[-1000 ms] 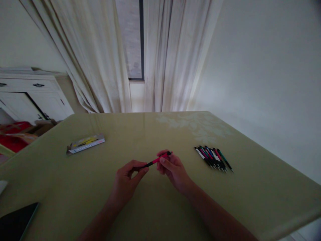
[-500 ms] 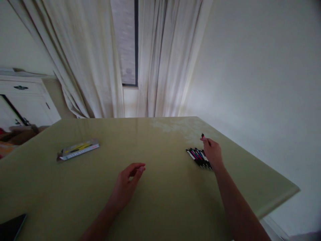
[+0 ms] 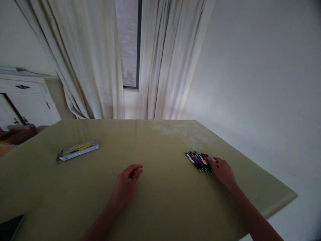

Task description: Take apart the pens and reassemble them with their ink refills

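Several pens (image 3: 199,160) with pink, blue, white and black barrels lie side by side in a row at the right of the olive-green table (image 3: 160,207). My right hand (image 3: 223,171) lies on the table at the near right end of the row, fingers stretched toward the pens and touching them. It grips nothing that I can see. Near the middle of the table my left hand (image 3: 126,182) rests with loosely bent fingers and holds nothing.
A flat grey and yellow pen box (image 3: 77,150) lies at the left of the table. A dark phone (image 3: 8,227) sits at the near left corner. The table's right edge (image 3: 278,201) is close beyond my right hand. A white cabinet (image 3: 22,97) and curtains (image 3: 160,60) stand behind.
A second ago both hands held a pink pen at the centre. My right hand carried it right to the row and now lies low beside the pens; my left hand stayed put.
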Available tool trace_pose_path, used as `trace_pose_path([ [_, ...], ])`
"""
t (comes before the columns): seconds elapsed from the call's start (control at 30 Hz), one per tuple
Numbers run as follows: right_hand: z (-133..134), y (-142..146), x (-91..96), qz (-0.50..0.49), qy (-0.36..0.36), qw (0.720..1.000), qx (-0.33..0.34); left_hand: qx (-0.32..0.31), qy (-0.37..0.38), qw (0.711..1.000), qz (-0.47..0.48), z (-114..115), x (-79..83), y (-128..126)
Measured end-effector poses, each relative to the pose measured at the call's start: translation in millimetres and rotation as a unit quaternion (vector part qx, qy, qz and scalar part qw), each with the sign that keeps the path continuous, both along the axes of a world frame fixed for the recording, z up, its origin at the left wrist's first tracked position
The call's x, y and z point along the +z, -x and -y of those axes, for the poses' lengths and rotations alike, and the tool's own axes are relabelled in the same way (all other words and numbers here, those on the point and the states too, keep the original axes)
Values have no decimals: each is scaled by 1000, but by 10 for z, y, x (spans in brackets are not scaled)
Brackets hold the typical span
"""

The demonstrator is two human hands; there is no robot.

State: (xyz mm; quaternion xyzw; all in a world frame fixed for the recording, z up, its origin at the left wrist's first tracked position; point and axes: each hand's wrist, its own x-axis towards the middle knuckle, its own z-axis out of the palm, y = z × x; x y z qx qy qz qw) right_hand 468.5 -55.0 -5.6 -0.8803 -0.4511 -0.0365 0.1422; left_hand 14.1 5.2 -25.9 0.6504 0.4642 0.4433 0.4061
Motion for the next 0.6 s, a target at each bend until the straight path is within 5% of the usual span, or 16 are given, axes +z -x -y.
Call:
trace_pose_path([
  [0.23, -160, 582, -33, 69, 54, 996, 1, 14, -7, 1000, -10, -27, -47, -3],
  [0.37, -208, 648, -53, 114, 59, 992, 9, 17, -12, 1000, -19, 1, -11, -22],
  [0.6, -353, 573, 56, 61, 121, 977, 162, 6, -32, 999, -41, 16, -5, -77],
])
